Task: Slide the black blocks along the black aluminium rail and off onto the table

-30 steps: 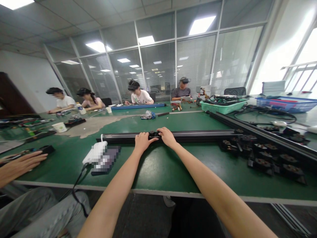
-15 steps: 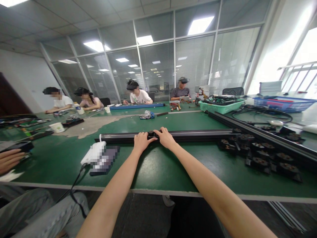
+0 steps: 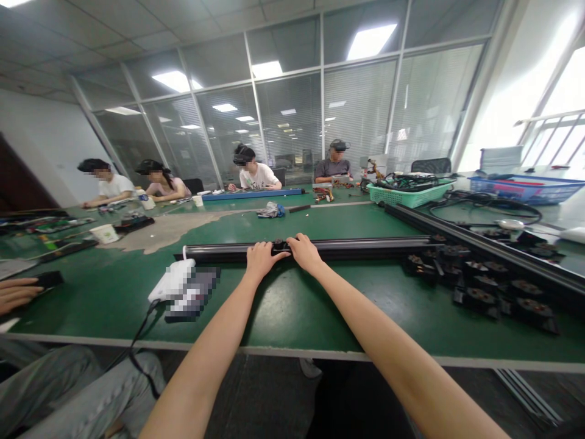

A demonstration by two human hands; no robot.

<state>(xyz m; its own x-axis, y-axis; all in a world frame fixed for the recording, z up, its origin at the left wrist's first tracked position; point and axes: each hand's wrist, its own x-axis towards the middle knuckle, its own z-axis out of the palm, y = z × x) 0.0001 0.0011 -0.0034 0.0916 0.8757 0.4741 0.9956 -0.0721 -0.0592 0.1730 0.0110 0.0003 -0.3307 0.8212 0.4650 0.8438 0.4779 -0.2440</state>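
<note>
A long black rail point(image 3: 365, 246) lies crosswise on the green table in front of me. On it sits a small black block point(image 3: 280, 246), gripped from both sides. My left hand point(image 3: 262, 260) is closed at the block's left, its thumb stretched toward the right. From the right, my right hand point(image 3: 305, 252) curls its fingers onto the same block. The fingers hide much of the block, so its details cannot be made out. Near the rail's left end lies a white device point(image 3: 171, 279) with a black cable, beside a dark packet point(image 3: 194, 296).
Several black parts with coppery pieces point(image 3: 479, 286) are grouped at right, beside a second long rail point(image 3: 475, 250) lying aslant. Farther back are a green basket point(image 3: 411, 194) of cables and a blue basket point(image 3: 525, 190). A co-worker's hand point(image 3: 18, 294) rests at left; several people sit opposite.
My hands stay on the block with barely any shift. At the far left, the co-worker's hand and the dark object by it have moved slightly.
</note>
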